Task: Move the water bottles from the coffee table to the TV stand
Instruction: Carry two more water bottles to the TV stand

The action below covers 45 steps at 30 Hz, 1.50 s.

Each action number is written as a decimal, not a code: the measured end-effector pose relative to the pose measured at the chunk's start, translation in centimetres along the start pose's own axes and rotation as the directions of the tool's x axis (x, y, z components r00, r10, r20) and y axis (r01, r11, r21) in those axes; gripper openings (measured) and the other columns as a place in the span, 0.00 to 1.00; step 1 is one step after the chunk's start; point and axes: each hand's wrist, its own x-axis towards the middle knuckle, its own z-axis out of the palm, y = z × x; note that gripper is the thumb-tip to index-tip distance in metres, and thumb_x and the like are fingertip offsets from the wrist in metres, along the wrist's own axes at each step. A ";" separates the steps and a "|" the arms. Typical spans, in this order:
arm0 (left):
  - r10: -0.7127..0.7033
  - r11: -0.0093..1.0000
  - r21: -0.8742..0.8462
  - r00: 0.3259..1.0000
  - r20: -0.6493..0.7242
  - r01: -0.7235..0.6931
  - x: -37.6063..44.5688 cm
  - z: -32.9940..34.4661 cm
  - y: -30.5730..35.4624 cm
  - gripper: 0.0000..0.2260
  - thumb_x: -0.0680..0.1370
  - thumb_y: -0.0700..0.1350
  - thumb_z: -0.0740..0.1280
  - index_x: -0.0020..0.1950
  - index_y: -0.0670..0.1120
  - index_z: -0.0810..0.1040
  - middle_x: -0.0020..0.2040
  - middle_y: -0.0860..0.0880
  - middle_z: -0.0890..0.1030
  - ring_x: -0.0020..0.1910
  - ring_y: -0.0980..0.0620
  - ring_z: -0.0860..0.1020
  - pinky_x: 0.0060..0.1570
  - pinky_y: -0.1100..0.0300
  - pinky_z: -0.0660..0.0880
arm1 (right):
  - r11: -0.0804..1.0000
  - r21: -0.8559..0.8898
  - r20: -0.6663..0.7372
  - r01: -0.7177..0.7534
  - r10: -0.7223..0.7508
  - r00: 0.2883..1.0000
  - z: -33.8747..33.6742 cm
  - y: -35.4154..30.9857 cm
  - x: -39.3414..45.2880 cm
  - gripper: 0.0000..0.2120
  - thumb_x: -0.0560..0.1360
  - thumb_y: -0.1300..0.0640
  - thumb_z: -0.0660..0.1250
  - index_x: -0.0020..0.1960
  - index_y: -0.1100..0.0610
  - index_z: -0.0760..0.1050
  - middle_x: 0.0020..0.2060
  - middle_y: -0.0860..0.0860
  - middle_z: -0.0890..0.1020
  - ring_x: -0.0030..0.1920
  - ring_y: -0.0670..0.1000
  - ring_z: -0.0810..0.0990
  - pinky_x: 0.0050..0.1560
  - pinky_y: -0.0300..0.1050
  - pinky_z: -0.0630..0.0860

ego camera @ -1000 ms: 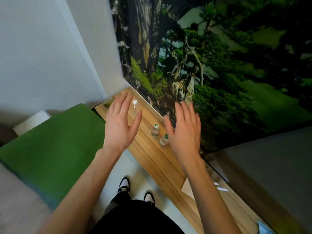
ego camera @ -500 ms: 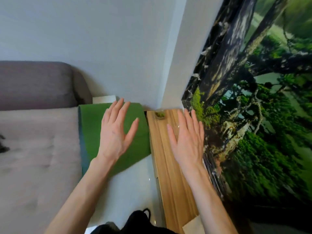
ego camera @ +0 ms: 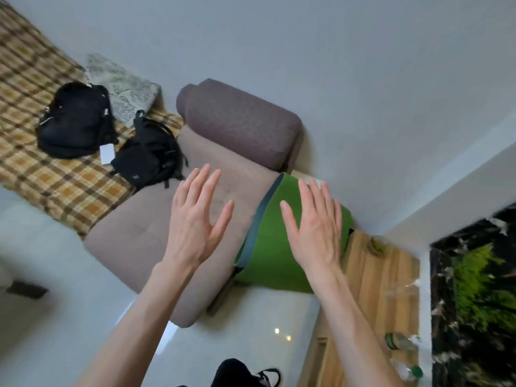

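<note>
Both hands, left and right, hang open and empty above the sofa; clear water bottles lie on the wooden TV stand, likely light, slick, best gripped mid-body.

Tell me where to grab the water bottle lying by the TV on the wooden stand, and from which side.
The water bottle seems to lie on its side on the TV stand, dark green end pointing away from the screen. Probably wrap the fingers of the right hand around its clear middle from above, since the screen blocks the far side.
</note>
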 end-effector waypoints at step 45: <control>-0.675 0.247 0.283 0.374 -0.635 0.927 -27.7 -47.4 -60.0 0.27 0.82 0.61 0.56 0.79 0.52 0.63 0.79 0.50 0.65 0.79 0.50 0.61 0.76 0.47 0.63 | 0.235 0.615 0.007 0.753 -0.956 0.292 22.8 -88.5 -11.8 0.28 0.84 0.40 0.52 0.79 0.53 0.62 0.79 0.51 0.65 0.81 0.52 0.56 0.79 0.57 0.55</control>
